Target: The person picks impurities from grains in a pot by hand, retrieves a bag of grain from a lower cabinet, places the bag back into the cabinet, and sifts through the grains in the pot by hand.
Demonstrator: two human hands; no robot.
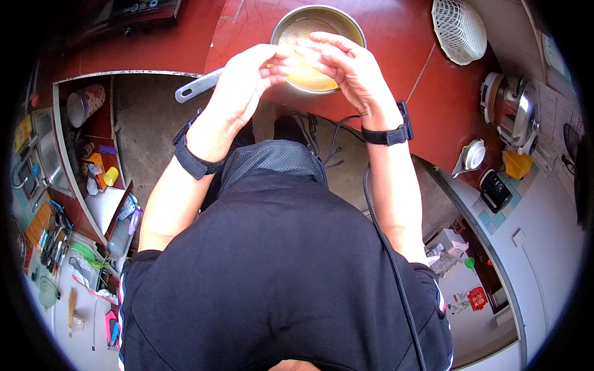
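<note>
Grey metal, apparently, is the pan [351, 20] that I find beneath both hands, on the red tabletop [402, 43]. From my remote station I record the left hand [252, 77] over its left side and the right hand [346, 67] over its right, fingers bent inward and fingertips near each other. I judge they are so placed to work directly above the opening. The fingers are loosely curled, not visibly clamped on the rim; whether either hand pinches something small, I cannot tell.

A grey handle [193, 88] passes behind the left hand and juts beyond the table edge, perhaps turned that way for reach, though neither hand appears to grip it.

Contents: yellow material [307, 81] shows at the near side, a paler, beige area [304, 29] at the far side. Liquid or solid, I cannot determine.

Beyond the right hand, a white lattice basket [461, 31] sits near the tabletop's edge, well apart from the pan.
</note>
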